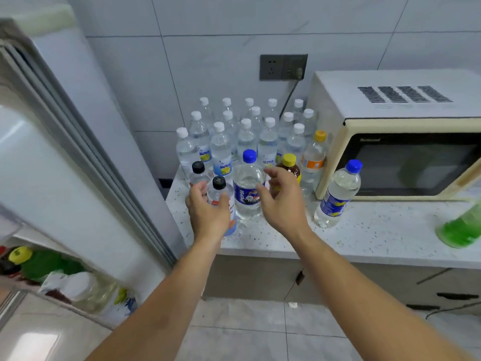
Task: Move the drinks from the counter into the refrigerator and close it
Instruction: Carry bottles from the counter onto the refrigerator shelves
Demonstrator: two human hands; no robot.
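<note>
Refrigerator door [65, 183] stands open at left, bottles on its shelf. Beside it, white-tiled wall and speckled counter [364, 230] crowded with drinks. Left hand [208, 207] curls around a black-capped bottle [220, 194]; right hand [282, 201], fingers spread, reaches the Pepsi bottle [247, 188]. Microwave [403, 142] sits rightward.

Left hand [208, 212] around black-capped bottle [220, 191], right hand [282, 201] spread beside Pepsi bottle [247, 194], counter [364, 230]
</note>
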